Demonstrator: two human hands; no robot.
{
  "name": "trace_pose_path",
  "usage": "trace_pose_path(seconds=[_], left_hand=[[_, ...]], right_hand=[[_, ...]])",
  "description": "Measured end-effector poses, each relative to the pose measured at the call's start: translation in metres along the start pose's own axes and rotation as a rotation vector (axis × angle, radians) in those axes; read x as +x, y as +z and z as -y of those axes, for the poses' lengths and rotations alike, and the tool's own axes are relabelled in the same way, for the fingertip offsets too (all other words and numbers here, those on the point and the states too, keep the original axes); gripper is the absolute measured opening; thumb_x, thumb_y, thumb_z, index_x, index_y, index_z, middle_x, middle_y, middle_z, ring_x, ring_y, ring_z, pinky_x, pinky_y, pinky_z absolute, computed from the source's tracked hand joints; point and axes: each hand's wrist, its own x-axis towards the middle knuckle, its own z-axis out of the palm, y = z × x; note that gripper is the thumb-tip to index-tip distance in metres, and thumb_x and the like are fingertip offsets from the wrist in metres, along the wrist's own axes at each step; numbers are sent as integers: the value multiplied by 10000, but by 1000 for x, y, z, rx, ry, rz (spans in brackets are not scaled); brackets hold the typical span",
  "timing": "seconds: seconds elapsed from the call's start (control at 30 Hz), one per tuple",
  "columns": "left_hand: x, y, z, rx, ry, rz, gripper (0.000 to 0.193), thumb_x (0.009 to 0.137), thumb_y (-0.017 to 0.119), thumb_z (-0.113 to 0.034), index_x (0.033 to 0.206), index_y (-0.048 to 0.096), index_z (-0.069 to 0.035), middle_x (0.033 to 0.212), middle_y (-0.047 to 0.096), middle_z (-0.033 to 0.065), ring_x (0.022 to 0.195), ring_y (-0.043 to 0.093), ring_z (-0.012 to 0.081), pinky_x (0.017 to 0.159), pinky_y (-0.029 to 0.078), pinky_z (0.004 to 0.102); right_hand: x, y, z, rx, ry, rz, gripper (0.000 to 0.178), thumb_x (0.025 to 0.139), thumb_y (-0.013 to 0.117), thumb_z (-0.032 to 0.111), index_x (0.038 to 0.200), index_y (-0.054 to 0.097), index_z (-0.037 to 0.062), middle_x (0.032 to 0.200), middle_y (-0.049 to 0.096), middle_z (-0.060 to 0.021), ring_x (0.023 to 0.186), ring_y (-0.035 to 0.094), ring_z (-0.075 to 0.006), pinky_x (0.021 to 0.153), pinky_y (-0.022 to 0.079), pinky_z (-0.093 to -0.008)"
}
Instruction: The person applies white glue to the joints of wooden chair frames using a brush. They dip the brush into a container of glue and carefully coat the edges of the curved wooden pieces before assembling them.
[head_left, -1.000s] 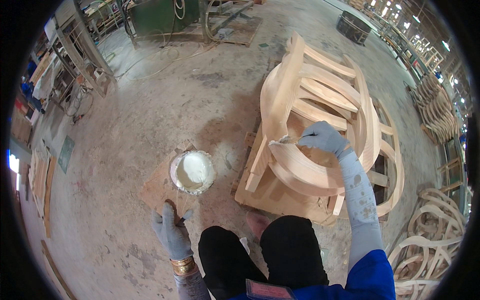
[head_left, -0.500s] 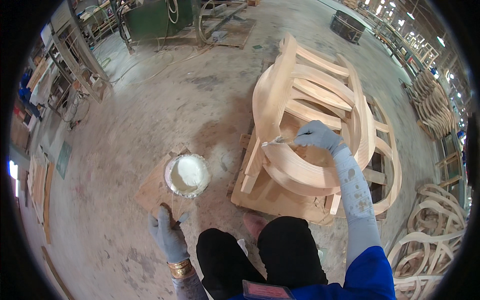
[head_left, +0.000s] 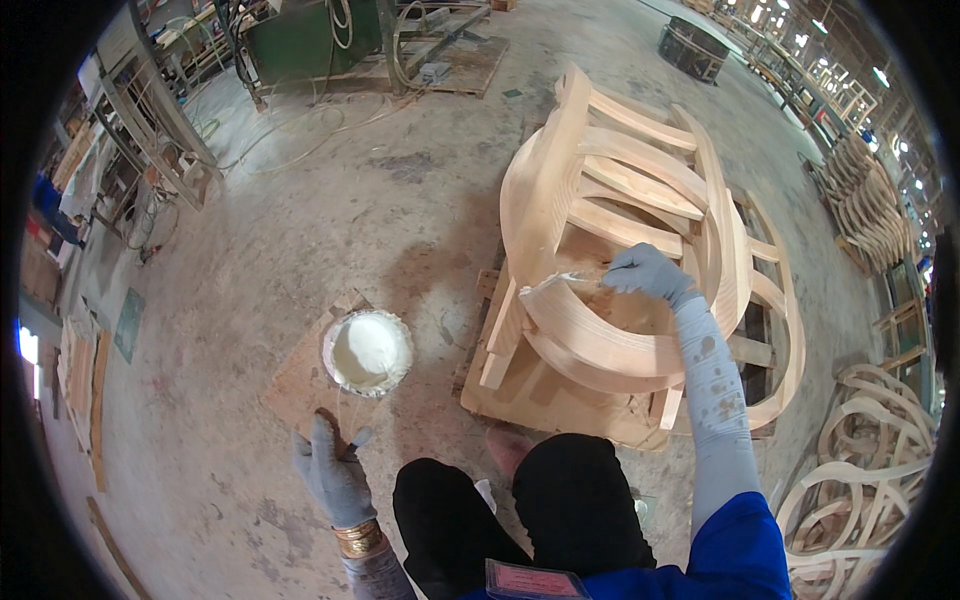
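My right hand (head_left: 648, 275), in a grey glove, is closed on a thin brush (head_left: 588, 280) with white on its tip. The tip is beside the white-smeared end of a curved wooden rail (head_left: 600, 335), part of a pale wooden chair frame (head_left: 545, 215). At lower left my gloved left hand (head_left: 338, 478) has its fingers bent around a thin wire handle (head_left: 340, 408), which runs from a bucket (head_left: 330, 372). Thick white paste or glue (head_left: 372, 345) fills the bucket. Part of the left grip is hidden by the fingers.
The bucket stands on a brown board (head_left: 292, 378) on the concrete floor. Under the chair frame lies a cardboard-topped pallet (head_left: 560, 415). Curved wooden parts (head_left: 865, 450) are piled at right. A green machine (head_left: 310, 45) with hoses stands far left; a person (head_left: 50, 210) is at the left edge.
My right hand has drawn the brush slightly right, away from the rail's end. The bucket and its board have shifted a little left, while my left hand stays nearly in place.
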Motion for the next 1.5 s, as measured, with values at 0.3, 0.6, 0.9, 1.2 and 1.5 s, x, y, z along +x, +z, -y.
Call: trace_pose_path(seconds=[0.3,0.6,0.9,1.2,1.5], left_hand=[[-1,-2,-1,-1,6,12,230,906,558,-166,1094,522,-39,910,563,16,763,544,56,605,574,283],[6,-23,8,-2,-23,58,351,912,546,-156,1225,453,-27,1107,584,82,991,600,139,630,597,327],[2,-25,7,-23,-31,35,296,911,549,-162,1164,490,-20,1086,589,84,950,610,144,630,593,331],[3,-23,7,-29,-46,18,271,903,570,-169,1117,497,-20,1035,588,82,889,608,141,632,590,330],[3,-22,4,-28,-22,-25,279,914,543,-161,1148,507,-14,972,582,50,843,583,108,627,578,303]], right_hand=[[0,-3,1,-10,-17,22,223,750,668,238,751,694,17,606,617,-65,551,563,-116,532,453,-242],[-1,-3,-2,79,36,24,238,756,675,241,768,691,3,626,624,-76,562,579,-121,536,466,-239],[-12,-17,-10,56,60,-25,240,765,687,239,812,697,5,646,632,-66,577,591,-111,534,477,-230],[-1,3,7,57,40,28,235,777,677,226,837,693,-1,665,635,-63,583,589,-102,533,471,-223],[-6,-5,-4,68,55,4,229,783,671,216,851,691,-2,683,645,-70,606,604,-116,558,482,-231]])
